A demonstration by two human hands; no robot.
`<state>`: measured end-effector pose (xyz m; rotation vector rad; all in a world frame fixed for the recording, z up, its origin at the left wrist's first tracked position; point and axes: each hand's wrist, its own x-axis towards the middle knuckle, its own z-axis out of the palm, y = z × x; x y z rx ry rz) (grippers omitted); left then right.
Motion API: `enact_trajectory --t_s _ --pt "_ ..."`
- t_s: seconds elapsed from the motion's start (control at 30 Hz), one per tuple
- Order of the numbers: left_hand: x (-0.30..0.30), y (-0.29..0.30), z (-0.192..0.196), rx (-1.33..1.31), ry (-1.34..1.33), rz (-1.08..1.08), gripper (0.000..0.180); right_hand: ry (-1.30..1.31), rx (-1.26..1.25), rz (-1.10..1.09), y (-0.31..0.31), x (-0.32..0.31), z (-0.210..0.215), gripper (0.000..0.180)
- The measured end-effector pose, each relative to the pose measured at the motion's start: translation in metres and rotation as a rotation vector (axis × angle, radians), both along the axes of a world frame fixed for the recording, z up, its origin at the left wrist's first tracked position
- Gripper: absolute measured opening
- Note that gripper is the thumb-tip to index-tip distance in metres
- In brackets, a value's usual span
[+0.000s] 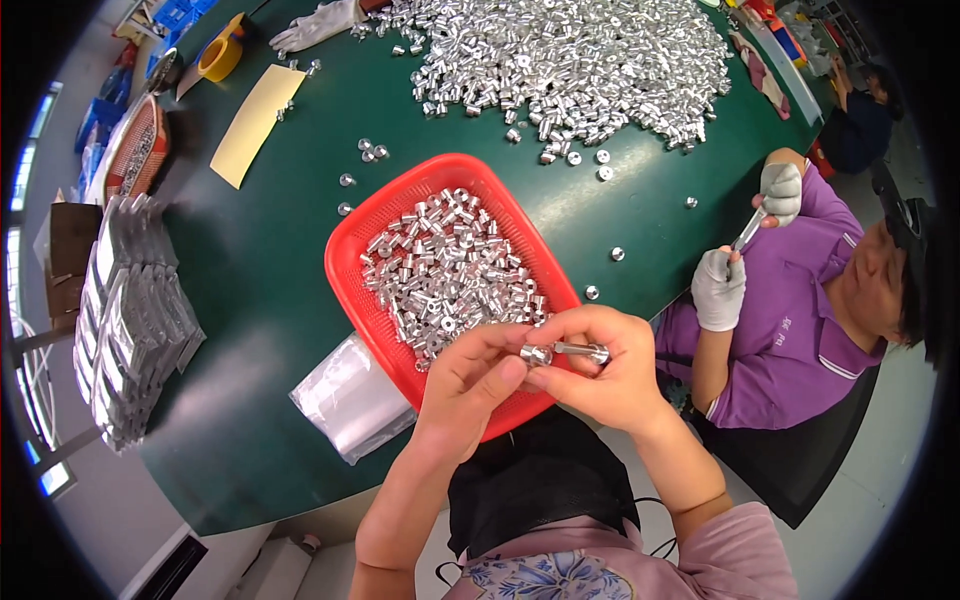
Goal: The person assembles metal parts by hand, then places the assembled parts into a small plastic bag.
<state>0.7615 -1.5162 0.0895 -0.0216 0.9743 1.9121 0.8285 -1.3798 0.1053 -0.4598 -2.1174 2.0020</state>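
Observation:
Over the near end of the red plastic basket (350, 285), both hands come together. My left hand (465, 385) pinches a short silver metal cylinder (536, 355) between thumb and fingers. My right hand (615, 375) grips a slim silver metal rod (578, 349) with a thicker knurled-looking end. The rod's other end meets the cylinder; whether it sits inside cannot be made out. Many small turned metal parts (445, 265) fill the basket below my fingers, some showing a centre hole.
A big heap of similar parts (570, 60) covers the green table's (260, 290) far side. Clear plastic bags (355, 395) lie left of the basket, stacked silvery packs (140, 320) farther left. A yellow sheet (258, 120) lies behind. At right, a gloved co-worker (780, 300) holds a metal tool.

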Motion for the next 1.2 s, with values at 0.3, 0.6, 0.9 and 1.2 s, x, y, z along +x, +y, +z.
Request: enact_trajectory --t_s 0.3,0.6,0.9,1.2 --pt "0.004 -0.011 -0.010 0.202 -0.225 0.011 0.022 0.048 -0.214 -0.020 -0.007 0.006 0.007 0.022" --pt "0.005 -0.015 -0.014 0.124 -0.115 0.027 0.025 0.027 0.182 -0.028 -0.005 0.019 0.004 0.010" --pt "0.007 -0.015 -0.010 0.085 -0.075 0.024 0.024 0.052 0.234 -0.020 -0.007 0.019 0.004 0.010" --pt "0.009 -0.015 -0.011 0.093 -0.062 0.028 0.024 0.046 0.260 -0.013 -0.008 0.022 0.006 0.010"
